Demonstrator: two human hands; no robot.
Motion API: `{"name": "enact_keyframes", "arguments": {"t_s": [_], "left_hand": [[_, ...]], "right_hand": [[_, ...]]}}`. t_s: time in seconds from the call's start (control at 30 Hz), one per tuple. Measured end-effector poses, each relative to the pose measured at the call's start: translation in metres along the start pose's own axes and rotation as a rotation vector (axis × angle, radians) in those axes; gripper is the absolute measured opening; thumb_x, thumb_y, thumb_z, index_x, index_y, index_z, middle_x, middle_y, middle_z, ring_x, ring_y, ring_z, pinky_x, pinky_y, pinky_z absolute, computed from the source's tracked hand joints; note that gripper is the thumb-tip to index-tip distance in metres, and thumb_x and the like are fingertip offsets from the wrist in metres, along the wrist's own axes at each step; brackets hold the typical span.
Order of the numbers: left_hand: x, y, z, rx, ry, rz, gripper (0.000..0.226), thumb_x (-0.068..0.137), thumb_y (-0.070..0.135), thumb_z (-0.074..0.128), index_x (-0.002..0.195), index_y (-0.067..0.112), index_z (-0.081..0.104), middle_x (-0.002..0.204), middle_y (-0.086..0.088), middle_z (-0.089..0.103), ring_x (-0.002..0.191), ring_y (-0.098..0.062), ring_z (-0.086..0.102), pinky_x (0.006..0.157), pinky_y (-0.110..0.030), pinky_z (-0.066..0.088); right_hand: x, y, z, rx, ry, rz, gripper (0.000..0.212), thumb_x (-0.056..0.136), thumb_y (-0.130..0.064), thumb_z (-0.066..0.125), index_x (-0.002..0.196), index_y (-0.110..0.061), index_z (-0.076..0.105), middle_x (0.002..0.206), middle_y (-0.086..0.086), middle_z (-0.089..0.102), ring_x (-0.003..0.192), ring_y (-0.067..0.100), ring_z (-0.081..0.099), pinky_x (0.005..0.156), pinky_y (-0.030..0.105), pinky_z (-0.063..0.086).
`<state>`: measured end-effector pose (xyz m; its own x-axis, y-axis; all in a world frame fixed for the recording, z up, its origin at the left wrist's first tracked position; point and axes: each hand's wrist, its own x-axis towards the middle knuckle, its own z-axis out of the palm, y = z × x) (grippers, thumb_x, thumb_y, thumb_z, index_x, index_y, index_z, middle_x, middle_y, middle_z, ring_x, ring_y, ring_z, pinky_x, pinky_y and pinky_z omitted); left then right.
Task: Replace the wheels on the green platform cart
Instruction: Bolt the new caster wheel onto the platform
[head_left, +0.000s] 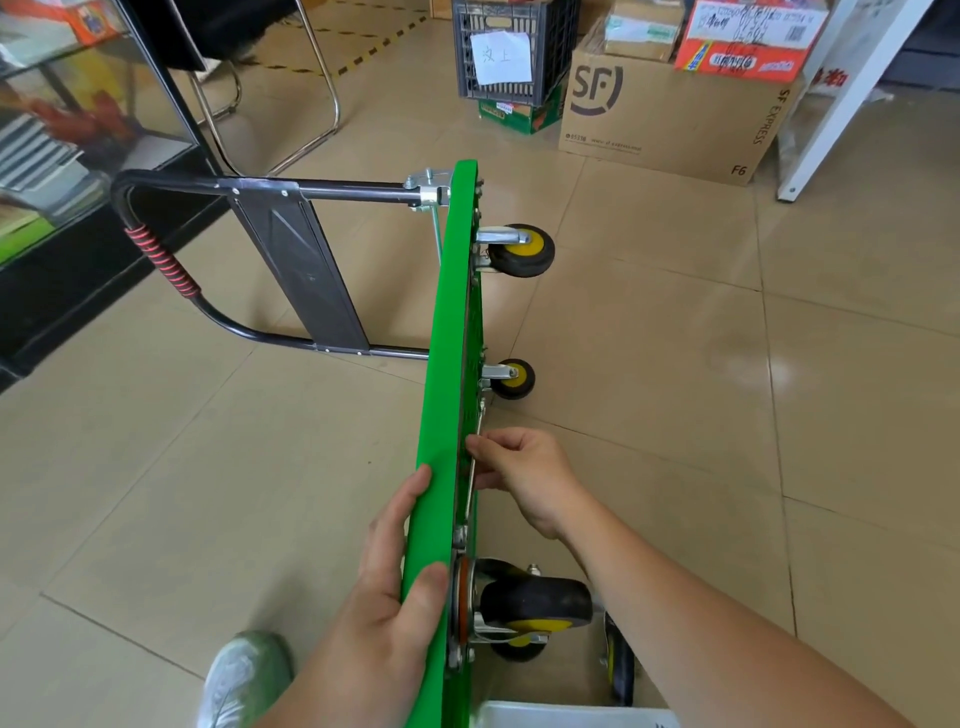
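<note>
The green platform cart (451, 332) stands on its long edge on the tiled floor, its underside facing right and its black handle (218, 249) folded out to the left. Black wheels with yellow hubs stick out to the right: one far (521, 250), one in the middle (514, 379), one near (537, 597). My left hand (387, 587) grips the platform's near top edge. Against the underside, my right hand (519, 475) pinches a thin metal wrench (474, 467). A loose wheel (621, 662) lies on the floor by my right forearm.
A chrome chair frame (311, 104) and a glass display cabinet (78, 119) stand at the back left. A dark crate (511, 49), an SF cardboard box (670, 119) and other boxes sit at the back right. My shoe (244, 675) is bottom left. A white object (571, 716) lies at the bottom edge.
</note>
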<state>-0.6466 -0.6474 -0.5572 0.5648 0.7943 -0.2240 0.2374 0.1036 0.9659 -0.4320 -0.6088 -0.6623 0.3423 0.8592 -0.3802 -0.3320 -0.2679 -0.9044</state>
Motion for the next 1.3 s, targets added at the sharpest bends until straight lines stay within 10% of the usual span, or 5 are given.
{"name": "enact_keyframes", "arguments": {"t_s": [0.33,0.57,0.87,1.3], "left_hand": [[-0.002,0.006,0.000,0.061,0.014,0.010,0.066,0.086,0.033,0.051,0.139,0.069,0.036,0.152,0.020,0.043,0.139,-0.010,0.048,0.121,-0.048,0.034],[-0.007,0.016,-0.001,0.113,-0.015,0.006,0.062,0.107,0.016,0.046,0.145,0.061,0.027,0.153,0.026,0.038,0.137,0.009,0.041,0.121,-0.027,0.030],[-0.006,0.014,-0.002,0.106,-0.007,-0.019,0.068,0.106,0.010,0.046,0.145,0.063,0.029,0.147,0.029,0.040,0.133,0.013,0.043,0.123,-0.037,0.031],[-0.002,0.013,0.002,0.026,0.028,-0.018,0.069,0.082,0.026,0.052,0.145,0.050,0.038,0.149,0.014,0.051,0.133,-0.008,0.055,0.119,-0.044,0.037]], "right_hand": [[-0.056,-0.062,-0.003,-0.013,-0.064,-0.253,0.029,0.072,-0.035,0.083,0.100,-0.032,0.080,0.100,0.005,0.079,0.096,0.021,0.076,0.080,0.030,0.061],[-0.096,-0.064,0.016,-0.108,-0.134,-0.330,0.027,0.085,-0.006,0.077,0.094,-0.031,0.081,0.100,-0.004,0.079,0.096,0.010,0.074,0.087,0.022,0.057],[-0.084,-0.053,0.019,-0.140,-0.076,-0.327,0.024,0.089,-0.005,0.073,0.102,-0.025,0.079,0.103,0.006,0.079,0.098,0.020,0.075,0.095,0.038,0.058],[-0.034,-0.034,0.006,-0.120,-0.107,-0.240,0.016,0.080,-0.033,0.076,0.095,-0.029,0.082,0.089,0.002,0.079,0.075,0.010,0.071,0.068,0.022,0.056]]}}
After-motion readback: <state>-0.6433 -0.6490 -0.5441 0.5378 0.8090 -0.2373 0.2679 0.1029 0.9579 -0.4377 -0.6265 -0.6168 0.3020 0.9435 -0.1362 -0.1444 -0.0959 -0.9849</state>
